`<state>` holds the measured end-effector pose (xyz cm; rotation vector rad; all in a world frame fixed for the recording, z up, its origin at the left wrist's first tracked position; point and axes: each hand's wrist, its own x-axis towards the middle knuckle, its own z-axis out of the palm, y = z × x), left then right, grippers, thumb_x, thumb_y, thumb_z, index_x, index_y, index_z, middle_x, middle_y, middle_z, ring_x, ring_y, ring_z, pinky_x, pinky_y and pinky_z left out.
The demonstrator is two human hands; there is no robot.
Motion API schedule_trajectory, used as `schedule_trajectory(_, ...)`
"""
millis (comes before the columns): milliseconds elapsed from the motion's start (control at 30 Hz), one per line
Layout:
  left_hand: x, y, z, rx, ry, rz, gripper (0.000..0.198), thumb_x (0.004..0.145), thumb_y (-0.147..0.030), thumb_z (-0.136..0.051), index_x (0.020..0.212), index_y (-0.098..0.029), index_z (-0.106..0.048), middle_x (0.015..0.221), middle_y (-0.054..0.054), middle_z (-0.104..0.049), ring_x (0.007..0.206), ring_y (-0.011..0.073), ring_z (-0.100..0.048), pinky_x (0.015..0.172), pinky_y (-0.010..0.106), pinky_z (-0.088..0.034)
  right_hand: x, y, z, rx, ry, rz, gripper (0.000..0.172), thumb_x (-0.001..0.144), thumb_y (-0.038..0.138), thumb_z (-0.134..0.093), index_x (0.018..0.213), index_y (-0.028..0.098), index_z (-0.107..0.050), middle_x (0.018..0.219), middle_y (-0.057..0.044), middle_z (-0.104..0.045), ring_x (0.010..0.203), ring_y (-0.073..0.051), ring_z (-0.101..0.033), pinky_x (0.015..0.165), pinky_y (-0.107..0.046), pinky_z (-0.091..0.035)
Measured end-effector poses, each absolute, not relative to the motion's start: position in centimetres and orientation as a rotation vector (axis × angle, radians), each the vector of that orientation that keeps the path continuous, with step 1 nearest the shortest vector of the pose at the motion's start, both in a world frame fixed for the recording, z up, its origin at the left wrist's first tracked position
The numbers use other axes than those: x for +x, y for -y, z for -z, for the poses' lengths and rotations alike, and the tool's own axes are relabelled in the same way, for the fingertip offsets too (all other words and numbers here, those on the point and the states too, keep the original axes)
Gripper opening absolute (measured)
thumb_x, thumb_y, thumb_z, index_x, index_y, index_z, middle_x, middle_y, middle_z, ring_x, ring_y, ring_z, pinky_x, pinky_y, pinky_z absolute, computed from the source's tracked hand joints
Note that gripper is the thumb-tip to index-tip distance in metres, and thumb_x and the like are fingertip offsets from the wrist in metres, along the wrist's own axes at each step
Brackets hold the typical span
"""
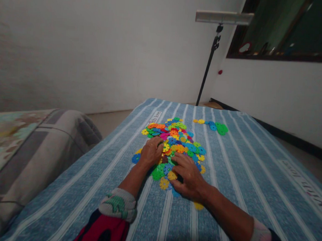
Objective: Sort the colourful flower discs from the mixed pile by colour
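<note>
A heap of colourful plastic snowflake discs (179, 149) lies spread on the striped cloth, several of them overlapping. At the heap's left edge rests my left hand (151, 152), its fingers curled inward against the discs; whatever is in them is hidden. My right hand (188, 173) is over the near right side of the heap, fingers reaching left and thumb apart from them. Close to that thumb lies a yellow disc (172, 175). A green disc (158, 172) sits between the two hands. One more yellow disc (198, 206) is partly under my right wrist.
Beyond the heap, a row of joined discs (212, 126) runs from yellow through blue to green. The blue striped cloth (104, 189) covers the table. A blanket-covered bed or seat (67, 136) stands left. Behind the table is a light on a black stand (206, 72).
</note>
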<state>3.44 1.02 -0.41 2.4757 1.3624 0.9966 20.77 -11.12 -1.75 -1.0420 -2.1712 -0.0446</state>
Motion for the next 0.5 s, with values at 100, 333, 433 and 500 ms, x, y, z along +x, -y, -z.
schedule_trajectory(100,3.5,-0.9,0.3,2.475,-1.360,-0.994,0.028,0.084,-0.025,-0.041,0.094,-0.017,-0.065,0.102,0.008,-0.067,0.098,0.0221,-0.060,0.092,0.036,-0.045,21.0,11.0,1.5,-1.010,2.155,0.043,0.014,0.076,0.020,-0.063,0.089,0.017,-0.063,0.122,-0.015,-0.061,0.125,-0.030,-0.048,0.104,-0.051,-0.037)
schedule_trajectory(333,3.5,-0.8,0.1,2.486,-1.350,-0.995,0.027,0.084,-0.025,-0.041,0.092,-0.018,-0.066,0.099,0.008,-0.067,0.097,0.0220,-0.059,0.091,0.036,-0.045,23.0,10.9,1.0,-0.971,2.127,-0.025,0.019,0.075,0.022,-0.064,0.094,0.017,-0.063,0.125,-0.016,-0.060,0.124,-0.028,-0.050,0.104,-0.048,-0.039)
schedule_trajectory(433,3.5,-0.8,0.1,2.480,-1.357,-0.974,0.027,0.083,-0.026,-0.041,0.091,-0.018,-0.066,0.096,0.008,-0.067,0.094,0.0218,-0.060,0.089,0.035,-0.046,24.2,10.6,0.7,-1.007,2.123,-0.012,0.017,0.077,0.023,-0.062,0.094,0.018,-0.063,0.124,-0.015,-0.060,0.123,-0.027,-0.050,0.104,-0.048,-0.039)
schedule_trajectory(500,3.5,-0.9,0.1,2.473,-1.359,-0.965,0.029,0.084,-0.027,-0.040,0.093,-0.018,-0.066,0.098,0.008,-0.068,0.094,0.0221,-0.060,0.089,0.035,-0.046,25.5,10.1,0.6,-1.068,2.087,0.024,0.015,0.078,0.023,-0.061,0.093,0.019,-0.063,0.122,-0.014,-0.061,0.121,-0.027,-0.051,0.103,-0.048,-0.040)
